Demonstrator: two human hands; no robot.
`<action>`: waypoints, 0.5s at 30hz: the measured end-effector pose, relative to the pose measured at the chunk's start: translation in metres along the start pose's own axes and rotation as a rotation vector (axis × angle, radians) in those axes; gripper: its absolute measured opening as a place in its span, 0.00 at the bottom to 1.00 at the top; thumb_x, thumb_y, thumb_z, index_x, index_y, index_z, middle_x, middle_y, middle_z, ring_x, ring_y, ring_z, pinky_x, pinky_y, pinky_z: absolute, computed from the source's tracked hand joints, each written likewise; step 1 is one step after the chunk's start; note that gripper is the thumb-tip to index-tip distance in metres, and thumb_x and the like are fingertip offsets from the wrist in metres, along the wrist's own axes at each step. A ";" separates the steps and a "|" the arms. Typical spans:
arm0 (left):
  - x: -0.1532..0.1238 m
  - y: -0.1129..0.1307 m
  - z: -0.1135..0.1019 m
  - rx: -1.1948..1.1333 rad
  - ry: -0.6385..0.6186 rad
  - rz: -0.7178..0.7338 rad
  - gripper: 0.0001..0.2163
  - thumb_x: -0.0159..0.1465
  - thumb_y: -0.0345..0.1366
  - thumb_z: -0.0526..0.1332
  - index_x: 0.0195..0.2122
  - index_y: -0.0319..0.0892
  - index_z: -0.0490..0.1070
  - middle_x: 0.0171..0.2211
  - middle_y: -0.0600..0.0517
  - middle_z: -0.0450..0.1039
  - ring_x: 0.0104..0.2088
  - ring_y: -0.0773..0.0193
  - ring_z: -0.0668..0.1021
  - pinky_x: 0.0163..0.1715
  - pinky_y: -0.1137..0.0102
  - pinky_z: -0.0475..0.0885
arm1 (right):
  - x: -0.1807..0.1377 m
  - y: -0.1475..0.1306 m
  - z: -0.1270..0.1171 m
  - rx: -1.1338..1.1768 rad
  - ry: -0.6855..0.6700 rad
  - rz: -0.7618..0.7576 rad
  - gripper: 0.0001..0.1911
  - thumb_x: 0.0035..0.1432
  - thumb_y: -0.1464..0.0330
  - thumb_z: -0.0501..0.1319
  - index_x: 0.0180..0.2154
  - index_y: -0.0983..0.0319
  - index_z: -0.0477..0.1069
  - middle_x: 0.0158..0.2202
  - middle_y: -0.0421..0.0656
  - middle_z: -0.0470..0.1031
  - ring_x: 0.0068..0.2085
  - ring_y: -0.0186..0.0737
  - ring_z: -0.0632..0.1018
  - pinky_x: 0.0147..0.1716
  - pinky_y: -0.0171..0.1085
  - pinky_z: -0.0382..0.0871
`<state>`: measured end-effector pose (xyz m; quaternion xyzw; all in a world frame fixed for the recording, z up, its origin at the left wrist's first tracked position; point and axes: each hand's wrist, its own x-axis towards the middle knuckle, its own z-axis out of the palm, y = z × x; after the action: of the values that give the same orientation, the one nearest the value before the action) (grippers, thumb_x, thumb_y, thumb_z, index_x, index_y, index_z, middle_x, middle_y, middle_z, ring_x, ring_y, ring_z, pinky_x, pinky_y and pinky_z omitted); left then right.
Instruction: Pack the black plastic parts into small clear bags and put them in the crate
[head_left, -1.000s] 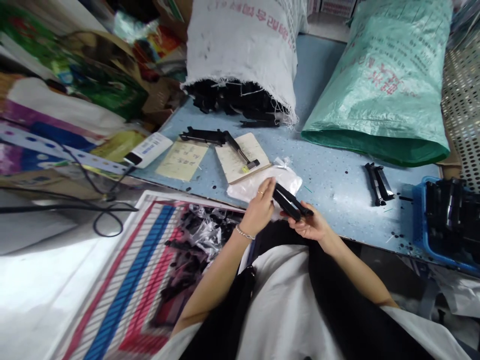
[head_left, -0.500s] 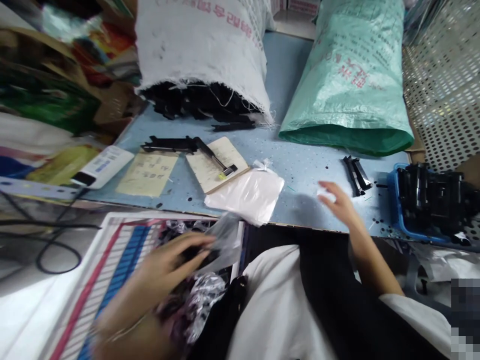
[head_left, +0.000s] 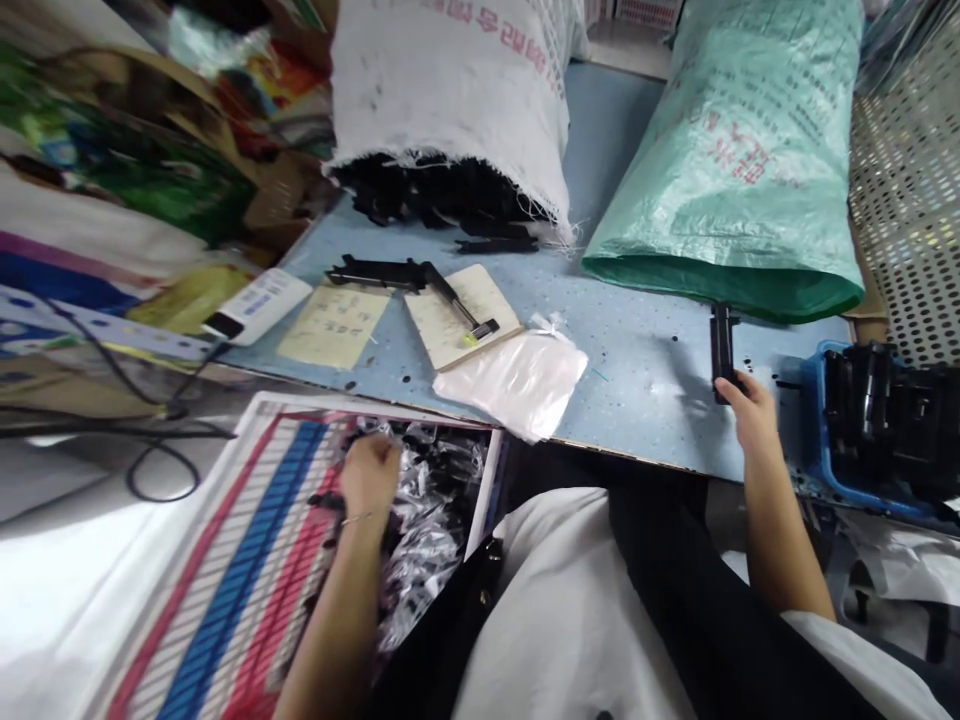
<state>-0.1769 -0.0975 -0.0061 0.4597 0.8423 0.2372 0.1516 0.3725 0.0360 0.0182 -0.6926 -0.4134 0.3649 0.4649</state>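
The black part [head_left: 721,350] is over the right side of the bench [head_left: 637,400], pinched at its near end by the right hand [head_left: 752,405]; I'd call this picking up, and lifting needs that pinch firm, clear of the green sack [head_left: 765,200]. The left hand [head_left: 371,472] is curled by clear plastic bags [head_left: 431,545], contents hidden from me.

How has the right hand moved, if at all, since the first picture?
Yes: rightward, away from the white plastic bag and closer to the blue basket.
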 end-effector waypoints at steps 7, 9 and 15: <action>-0.010 0.161 0.076 -0.125 -0.170 0.654 0.07 0.63 0.39 0.63 0.33 0.41 0.72 0.42 0.42 0.74 0.44 0.54 0.77 0.48 0.59 0.73 | -0.061 -0.037 0.097 0.455 -0.491 0.212 0.21 0.46 0.57 0.72 0.40 0.60 0.76 0.35 0.43 0.79 0.34 0.37 0.77 0.36 0.37 0.69; -0.002 0.177 0.084 -0.187 -0.200 0.629 0.05 0.63 0.35 0.62 0.30 0.41 0.72 0.39 0.44 0.74 0.40 0.57 0.76 0.45 0.62 0.73 | -0.070 -0.043 0.105 0.468 -0.557 0.244 0.21 0.46 0.58 0.72 0.40 0.61 0.76 0.36 0.43 0.79 0.35 0.37 0.77 0.35 0.36 0.69; 0.028 0.165 0.068 -0.582 -0.381 0.209 0.13 0.58 0.46 0.66 0.26 0.41 0.72 0.23 0.55 0.70 0.25 0.67 0.70 0.26 0.72 0.65 | -0.081 -0.052 0.115 0.615 -0.734 0.438 0.21 0.46 0.59 0.73 0.41 0.61 0.78 0.45 0.46 0.80 0.36 0.37 0.79 0.28 0.32 0.69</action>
<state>-0.0439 0.0201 0.0243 0.5168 0.6446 0.3914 0.4053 0.2263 0.0137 0.0427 -0.4209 -0.2687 0.7766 0.3841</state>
